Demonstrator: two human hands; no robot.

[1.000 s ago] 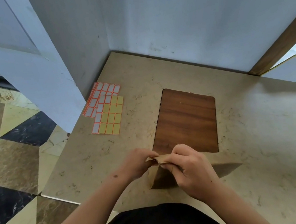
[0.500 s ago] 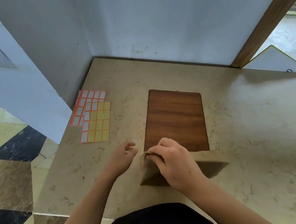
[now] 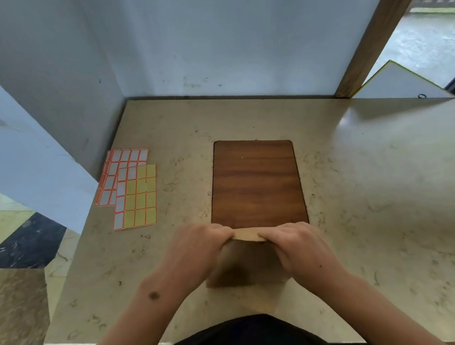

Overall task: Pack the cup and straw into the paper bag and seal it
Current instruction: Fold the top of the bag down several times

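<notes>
A brown paper bag (image 3: 244,265) stands upright on the marble counter near its front edge. Its top is folded over into a flat strip. My left hand (image 3: 193,252) pinches the left end of that fold and my right hand (image 3: 299,246) pinches the right end. Both hands rest on top of the bag. No cup or straw shows; the bag's inside is hidden.
Sheets of orange-edged white and yellow sticker labels (image 3: 133,190) lie at the counter's left. A wood-grain board (image 3: 255,183) lies just behind the bag. Walls close off the back and left; the counter (image 3: 382,195) stretches to the right.
My left hand, off the bag half a second ago, has come back onto the fold. Both hands now press the top flat at its two ends.
</notes>
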